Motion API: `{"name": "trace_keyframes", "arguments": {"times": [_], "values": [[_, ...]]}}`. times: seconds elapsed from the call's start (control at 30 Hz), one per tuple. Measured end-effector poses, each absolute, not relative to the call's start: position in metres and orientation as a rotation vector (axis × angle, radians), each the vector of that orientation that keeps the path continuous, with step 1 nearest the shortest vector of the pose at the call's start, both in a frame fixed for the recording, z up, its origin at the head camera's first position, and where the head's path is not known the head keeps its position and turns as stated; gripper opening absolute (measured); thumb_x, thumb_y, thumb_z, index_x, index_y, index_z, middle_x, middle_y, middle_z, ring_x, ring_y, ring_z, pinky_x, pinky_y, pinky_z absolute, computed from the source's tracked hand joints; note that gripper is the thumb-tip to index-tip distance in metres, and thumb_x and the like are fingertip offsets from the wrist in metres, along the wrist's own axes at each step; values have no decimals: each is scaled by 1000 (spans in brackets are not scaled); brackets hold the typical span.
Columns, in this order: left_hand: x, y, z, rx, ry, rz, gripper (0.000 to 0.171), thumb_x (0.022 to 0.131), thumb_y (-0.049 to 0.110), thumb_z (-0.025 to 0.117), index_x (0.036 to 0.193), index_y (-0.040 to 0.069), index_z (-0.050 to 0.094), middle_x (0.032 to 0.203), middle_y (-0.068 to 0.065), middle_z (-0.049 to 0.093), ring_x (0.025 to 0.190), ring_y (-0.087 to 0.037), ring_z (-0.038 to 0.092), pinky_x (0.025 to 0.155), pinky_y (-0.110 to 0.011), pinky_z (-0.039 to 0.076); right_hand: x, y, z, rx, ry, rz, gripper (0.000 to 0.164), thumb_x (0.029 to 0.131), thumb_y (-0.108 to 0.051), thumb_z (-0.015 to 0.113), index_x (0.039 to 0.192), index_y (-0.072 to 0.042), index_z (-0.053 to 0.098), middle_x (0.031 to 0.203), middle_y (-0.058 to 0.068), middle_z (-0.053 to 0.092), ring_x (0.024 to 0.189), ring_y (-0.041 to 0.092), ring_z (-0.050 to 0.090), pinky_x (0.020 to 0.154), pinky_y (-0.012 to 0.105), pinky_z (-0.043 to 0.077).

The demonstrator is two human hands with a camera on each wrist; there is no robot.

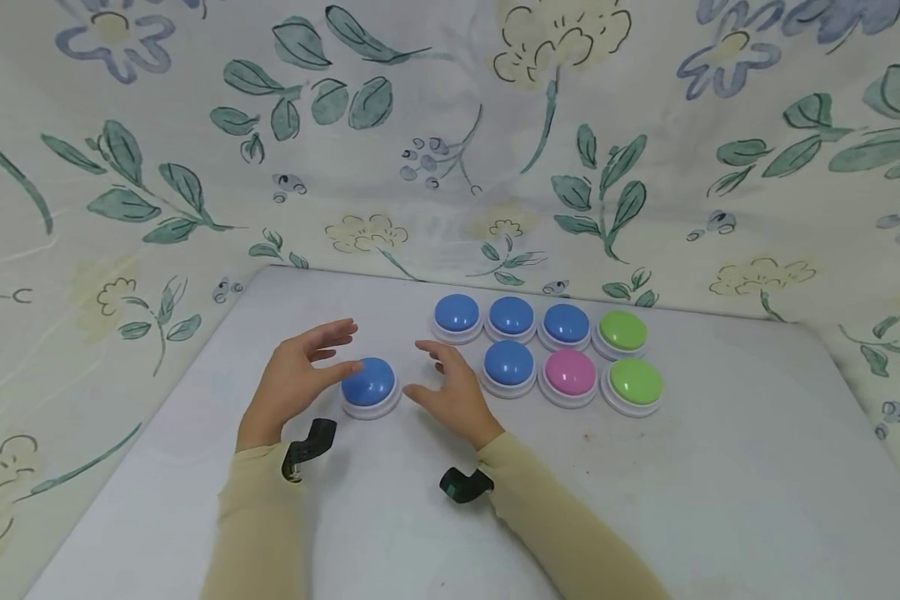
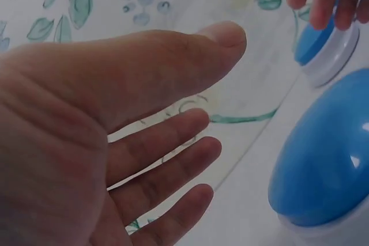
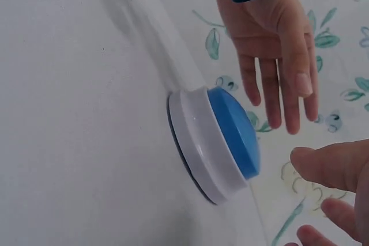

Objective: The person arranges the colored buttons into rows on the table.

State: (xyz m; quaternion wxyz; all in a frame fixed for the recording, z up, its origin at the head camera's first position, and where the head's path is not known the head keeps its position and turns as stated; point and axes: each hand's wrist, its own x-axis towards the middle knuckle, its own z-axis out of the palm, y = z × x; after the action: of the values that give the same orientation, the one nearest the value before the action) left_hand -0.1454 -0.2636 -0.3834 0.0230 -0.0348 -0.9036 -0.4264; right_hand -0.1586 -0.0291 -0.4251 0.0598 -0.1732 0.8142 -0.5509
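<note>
A blue dome push button point(image 1: 369, 383) with a white round base sits by itself on the white table, between the two hands. At its left is the left hand point(image 1: 294, 379), fingers loosely bent and thumb pointing toward the dome. The left wrist view shows a gap between that thumb and the blue button point(image 2: 323, 154). On the other side, the right hand point(image 1: 453, 396) hovers with thumb and fingers spread, holding nothing. In the right wrist view the button point(image 3: 210, 142) stands apart from both hands.
Right of the hands, two rows of similar buttons stand close together: several blue ones point(image 1: 512, 317), a pink one point(image 1: 570, 372) and two green ones point(image 1: 636, 382). Floral cloth point(image 1: 420, 167) hangs behind the table point(image 1: 720, 483). Each wrist carries a dark camera mount point(image 1: 465, 485).
</note>
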Motion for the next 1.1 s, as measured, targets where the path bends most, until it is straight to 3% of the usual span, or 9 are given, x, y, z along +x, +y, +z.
{"name": "trace_keyframes", "arguments": {"times": [0.57, 0.83, 1.1], "values": [[-143, -293, -414, -237, -2812, -1481, 72, 87, 26, 81, 149, 8, 48, 145, -12, 55, 131, -31, 51, 108, -54, 43, -152, -52, -440, -479, 2361, -1647, 68, 88, -15, 76, 149, -13, 46, 151, 12, 45, 134, 30, 48, 112, 41, 43], [-144, -302, -419, -236, -2908, -1451, 78, 81, 30, 86, 149, 14, 50, 145, -6, 56, 121, -27, 54, 96, -30, 48, -152, -54, -448, -487, 2379, -1650, 67, 90, -14, 74, 150, -14, 45, 150, 11, 47, 133, 27, 51, 111, 39, 43], [-146, -301, -427, -303, -2924, -1482, 77, 79, 27, 87, 146, 12, 53, 144, -7, 57, 118, -29, 56, 100, -45, 47, -150, -56, -453, -494, 2410, -1699, 65, 89, -13, 76, 148, -6, 48, 150, 8, 51, 135, 24, 50, 112, 34, 41]]}}
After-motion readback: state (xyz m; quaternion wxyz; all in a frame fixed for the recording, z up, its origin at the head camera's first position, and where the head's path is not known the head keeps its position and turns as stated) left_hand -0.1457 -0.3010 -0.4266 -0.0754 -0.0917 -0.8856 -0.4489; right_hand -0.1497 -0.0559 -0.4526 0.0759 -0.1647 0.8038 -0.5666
